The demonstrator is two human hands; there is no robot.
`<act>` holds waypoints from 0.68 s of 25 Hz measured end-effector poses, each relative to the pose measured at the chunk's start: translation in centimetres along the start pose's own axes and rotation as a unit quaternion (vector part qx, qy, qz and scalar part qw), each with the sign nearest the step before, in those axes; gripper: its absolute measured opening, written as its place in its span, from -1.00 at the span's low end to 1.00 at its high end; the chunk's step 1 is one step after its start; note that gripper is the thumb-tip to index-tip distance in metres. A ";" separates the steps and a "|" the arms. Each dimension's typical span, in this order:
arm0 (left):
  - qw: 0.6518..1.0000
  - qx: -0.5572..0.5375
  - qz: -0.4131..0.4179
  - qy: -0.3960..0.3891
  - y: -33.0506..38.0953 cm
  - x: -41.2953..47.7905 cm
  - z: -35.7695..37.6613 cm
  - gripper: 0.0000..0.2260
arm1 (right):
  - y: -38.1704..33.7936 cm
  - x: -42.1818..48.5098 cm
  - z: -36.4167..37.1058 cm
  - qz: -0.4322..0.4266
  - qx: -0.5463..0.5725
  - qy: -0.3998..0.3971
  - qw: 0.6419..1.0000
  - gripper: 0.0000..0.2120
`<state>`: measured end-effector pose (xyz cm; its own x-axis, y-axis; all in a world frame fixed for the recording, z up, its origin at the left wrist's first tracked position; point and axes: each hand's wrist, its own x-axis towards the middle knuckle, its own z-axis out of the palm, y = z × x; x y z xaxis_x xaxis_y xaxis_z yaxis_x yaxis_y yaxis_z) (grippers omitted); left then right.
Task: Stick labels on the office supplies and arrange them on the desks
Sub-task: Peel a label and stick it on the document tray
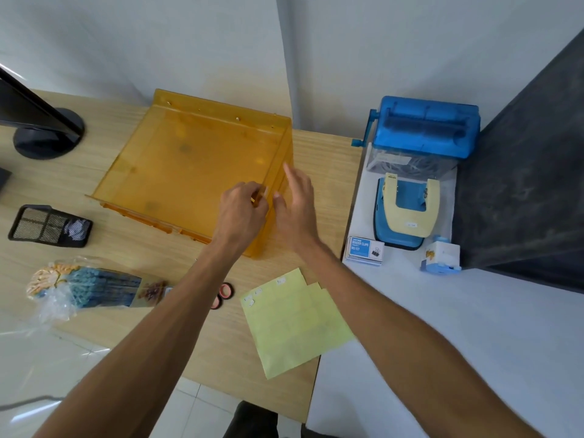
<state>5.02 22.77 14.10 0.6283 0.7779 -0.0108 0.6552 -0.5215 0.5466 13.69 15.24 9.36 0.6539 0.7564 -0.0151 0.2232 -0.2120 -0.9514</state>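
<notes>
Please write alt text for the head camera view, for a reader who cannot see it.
A person's left hand pinches the right wall of an orange translucent tray on a wooden desk, the right hand open beside it. Yellow label sheets lie nearer; a hole punch stands on the white desk.

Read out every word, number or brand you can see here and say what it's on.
"BINDER CLIPS": on the binder clip box.
"NO.107": same box, just below.
Small line at the box's top: too small to read.
White sticker on the hole punch: blurred.
Small stickers on the yellow label sheets: too small to read.
</notes>
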 end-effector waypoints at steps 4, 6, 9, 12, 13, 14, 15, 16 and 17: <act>1.000 -0.001 0.010 -0.014 0.0 0.0 -0.8 -0.80 | -0.5 5.7 -4.9 -0.280 -0.326 -0.110 0.896 -0.35; 1.000 0.011 0.008 -0.023 0.0 0.0 -0.9 -0.81 | -1.8 7.8 -5.9 -0.332 -0.380 -0.183 0.843 -0.46; 0.998 0.038 -0.024 -0.037 0.4 0.1 -0.6 -0.87 | -4.0 9.4 -5.4 -0.371 -0.439 -0.260 0.776 -0.61; 0.997 0.064 -0.027 -0.019 1.0 0.0 -0.2 -0.83 | -5.2 10.2 -4.8 -0.376 -0.471 -0.310 0.735 -0.75; 0.997 0.069 -0.021 -0.014 1.0 0.0 -0.1 -0.84 | -5.3 10.5 -4.7 -0.379 -0.472 -0.315 0.731 -0.79; 0.997 0.074 -0.018 -0.014 1.0 0.0 -0.1 -0.86 | -5.3 10.7 -4.7 -0.383 -0.465 -0.320 0.731 -0.83; 0.996 0.080 -0.018 -0.020 0.9 0.0 -0.1 -0.89 | -5.3 10.8 -4.6 -0.380 -0.457 -0.328 0.734 -0.87; 0.996 0.084 -0.020 -0.028 0.8 0.0 -0.1 -0.90 | -5.4 10.9 -4.6 -0.370 -0.450 -0.341 0.738 -0.88; 0.996 0.084 -0.022 -0.034 0.7 0.0 -0.1 -0.90 | -5.5 11.0 -4.7 -0.358 -0.443 -0.356 0.741 -0.87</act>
<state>5.39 22.42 14.56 0.6211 0.7784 -0.0915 0.7400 -0.5439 0.3957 23.02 21.82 15.81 -0.3378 0.9391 -0.0635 0.9220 0.3165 -0.2232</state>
